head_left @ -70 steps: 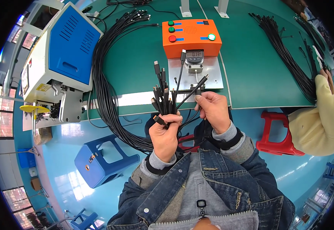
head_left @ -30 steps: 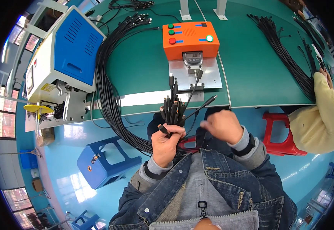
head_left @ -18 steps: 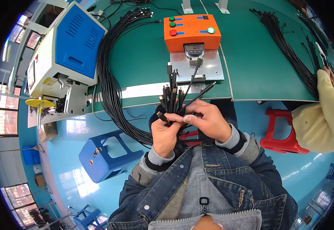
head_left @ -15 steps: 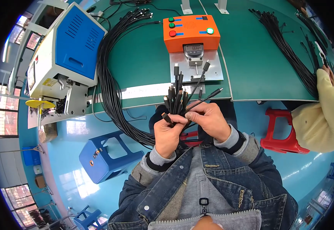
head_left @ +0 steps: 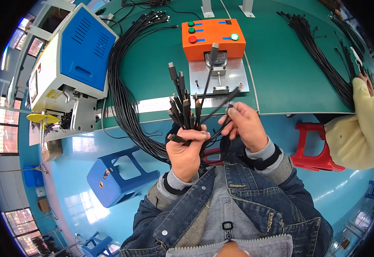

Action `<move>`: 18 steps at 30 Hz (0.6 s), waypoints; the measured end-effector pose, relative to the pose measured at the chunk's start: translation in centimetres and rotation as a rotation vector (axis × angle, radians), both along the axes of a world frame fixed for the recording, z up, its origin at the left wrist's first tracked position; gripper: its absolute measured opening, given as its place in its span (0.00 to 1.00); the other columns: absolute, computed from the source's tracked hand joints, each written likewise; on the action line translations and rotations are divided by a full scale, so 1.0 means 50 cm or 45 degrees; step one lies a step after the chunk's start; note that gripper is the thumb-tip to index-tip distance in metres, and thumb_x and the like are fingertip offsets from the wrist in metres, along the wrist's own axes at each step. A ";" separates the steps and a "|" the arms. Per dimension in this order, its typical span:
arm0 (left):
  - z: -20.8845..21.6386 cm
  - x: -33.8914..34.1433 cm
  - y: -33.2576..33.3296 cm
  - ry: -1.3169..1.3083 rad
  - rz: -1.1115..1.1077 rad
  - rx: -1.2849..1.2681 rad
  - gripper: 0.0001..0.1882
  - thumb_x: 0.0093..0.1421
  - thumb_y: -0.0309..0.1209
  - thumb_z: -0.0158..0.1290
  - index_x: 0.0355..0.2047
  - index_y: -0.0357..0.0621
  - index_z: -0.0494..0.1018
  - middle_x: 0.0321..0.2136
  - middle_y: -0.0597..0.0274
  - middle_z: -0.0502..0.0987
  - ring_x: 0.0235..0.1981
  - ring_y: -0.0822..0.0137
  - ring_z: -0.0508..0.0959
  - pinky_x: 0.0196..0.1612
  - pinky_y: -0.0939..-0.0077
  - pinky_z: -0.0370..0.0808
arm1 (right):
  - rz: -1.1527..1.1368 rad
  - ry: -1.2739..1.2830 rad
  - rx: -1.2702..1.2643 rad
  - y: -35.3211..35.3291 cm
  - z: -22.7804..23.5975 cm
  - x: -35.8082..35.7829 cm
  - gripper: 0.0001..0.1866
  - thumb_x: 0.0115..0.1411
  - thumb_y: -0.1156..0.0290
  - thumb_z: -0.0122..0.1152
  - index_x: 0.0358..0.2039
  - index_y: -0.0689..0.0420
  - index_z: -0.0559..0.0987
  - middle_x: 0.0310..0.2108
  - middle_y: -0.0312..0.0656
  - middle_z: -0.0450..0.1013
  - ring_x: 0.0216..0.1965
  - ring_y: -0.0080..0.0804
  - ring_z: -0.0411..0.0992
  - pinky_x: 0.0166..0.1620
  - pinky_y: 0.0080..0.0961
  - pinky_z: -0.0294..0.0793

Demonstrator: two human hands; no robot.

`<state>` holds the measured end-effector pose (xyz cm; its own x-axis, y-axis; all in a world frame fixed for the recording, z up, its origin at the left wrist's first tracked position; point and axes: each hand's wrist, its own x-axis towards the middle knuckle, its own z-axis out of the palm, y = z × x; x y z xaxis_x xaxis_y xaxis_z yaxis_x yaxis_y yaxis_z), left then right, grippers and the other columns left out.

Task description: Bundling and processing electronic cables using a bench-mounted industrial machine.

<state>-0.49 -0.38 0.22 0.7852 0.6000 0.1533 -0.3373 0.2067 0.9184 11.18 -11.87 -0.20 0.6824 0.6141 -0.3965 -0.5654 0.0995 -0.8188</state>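
Note:
My left hand point(head_left: 184, 152) is closed around a bundle of black USB cables point(head_left: 186, 112), their plug ends fanning upward above the fist. To its right, my right hand point(head_left: 248, 127) pinches a single black cable near its end with thumb and forefinger. Two longer cable ends lean up and right out of the bundle, one with a metal-tipped plug point(head_left: 214, 51) in front of the orange test box point(head_left: 212, 35). That box stands on the green table behind my hands, with a digital gauge point(head_left: 216, 60) on a metal plate point(head_left: 197, 76) before it.
A long bundle of black cables point(head_left: 117, 85) hangs over the table edge beside a blue-and-white machine point(head_left: 84, 47). Further right lies another cable bundle point(head_left: 313, 53), near a person in a yellow sleeve point(head_left: 360, 100). A blue stool point(head_left: 109, 180) and a red stool point(head_left: 315, 150) stand below.
My left hand has shifted slightly left and down with the bundle. My right hand has moved right, away from it, drawing a cable apart. The plug ends now spread wider.

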 end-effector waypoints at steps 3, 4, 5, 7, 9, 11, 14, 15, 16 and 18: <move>-0.008 0.011 -0.005 0.043 0.010 -0.035 0.05 0.50 0.15 0.48 0.24 0.38 0.70 0.28 0.57 0.72 0.26 0.70 0.73 0.33 0.80 0.70 | 0.147 -0.275 -0.181 0.009 0.011 0.017 0.08 0.57 0.71 0.44 0.28 0.63 0.68 0.25 0.42 0.71 0.15 0.20 0.68 0.13 0.10 0.63; -0.010 0.017 -0.005 0.044 0.023 -0.043 0.05 0.50 0.16 0.48 0.24 0.38 0.69 0.27 0.56 0.72 0.26 0.69 0.72 0.32 0.79 0.70 | 0.172 -0.310 -0.203 0.012 0.006 0.026 0.08 0.56 0.71 0.44 0.28 0.64 0.68 0.24 0.42 0.71 0.15 0.20 0.68 0.13 0.11 0.63; -0.011 0.023 -0.004 0.045 0.036 -0.051 0.04 0.50 0.17 0.49 0.24 0.38 0.69 0.27 0.55 0.72 0.25 0.68 0.72 0.31 0.78 0.70 | 0.197 -0.344 -0.225 0.015 0.001 0.034 0.09 0.55 0.71 0.45 0.27 0.64 0.69 0.23 0.42 0.71 0.15 0.21 0.68 0.13 0.13 0.63; -0.010 0.035 0.001 0.042 0.026 -0.062 0.04 0.50 0.17 0.49 0.24 0.38 0.69 0.27 0.57 0.72 0.25 0.69 0.72 0.32 0.79 0.70 | 0.222 -0.376 -0.248 0.018 -0.002 0.038 0.09 0.55 0.71 0.46 0.27 0.65 0.69 0.22 0.42 0.71 0.15 0.21 0.68 0.13 0.14 0.63; -0.010 0.047 0.005 0.034 0.006 -0.084 0.04 0.50 0.16 0.48 0.25 0.37 0.70 0.26 0.60 0.73 0.26 0.73 0.73 0.32 0.83 0.70 | 0.141 -0.443 -0.273 0.023 -0.001 0.038 0.09 0.55 0.71 0.46 0.25 0.65 0.69 0.20 0.42 0.71 0.12 0.19 0.65 0.12 0.14 0.60; -0.009 0.059 0.008 0.034 -0.004 -0.098 0.03 0.51 0.17 0.49 0.25 0.37 0.70 0.26 0.60 0.73 0.26 0.73 0.73 0.32 0.83 0.70 | 0.097 -0.476 -0.289 0.026 -0.001 0.042 0.09 0.55 0.71 0.46 0.24 0.65 0.70 0.20 0.41 0.71 0.11 0.18 0.63 0.12 0.13 0.59; -0.010 0.070 0.009 0.033 -0.023 -0.124 0.03 0.51 0.17 0.49 0.25 0.36 0.70 0.26 0.60 0.73 0.26 0.73 0.73 0.32 0.83 0.70 | 0.191 -0.485 -0.390 0.032 -0.001 0.052 0.10 0.55 0.71 0.46 0.25 0.66 0.70 0.18 0.41 0.71 0.10 0.18 0.61 0.12 0.14 0.58; -0.010 0.069 0.008 0.049 -0.021 -0.113 0.03 0.51 0.17 0.49 0.25 0.37 0.70 0.26 0.59 0.73 0.25 0.72 0.72 0.31 0.82 0.70 | 0.189 -0.485 -0.392 0.035 -0.002 0.052 0.10 0.55 0.71 0.46 0.25 0.66 0.70 0.18 0.41 0.71 0.10 0.18 0.61 0.12 0.14 0.58; -0.012 0.068 0.008 0.066 -0.019 -0.102 0.03 0.51 0.18 0.49 0.25 0.37 0.70 0.26 0.59 0.72 0.25 0.71 0.72 0.31 0.81 0.69 | 0.154 -0.550 -0.414 0.037 -0.005 0.049 0.10 0.54 0.71 0.47 0.24 0.66 0.71 0.17 0.41 0.71 0.12 0.20 0.64 0.14 0.16 0.60; -0.014 0.069 0.008 0.084 -0.016 -0.094 0.03 0.51 0.18 0.49 0.25 0.38 0.70 0.26 0.58 0.72 0.25 0.69 0.72 0.30 0.79 0.69 | 0.086 -0.679 -0.457 0.041 -0.012 0.043 0.11 0.53 0.70 0.49 0.23 0.67 0.72 0.14 0.42 0.71 0.15 0.25 0.69 0.20 0.20 0.65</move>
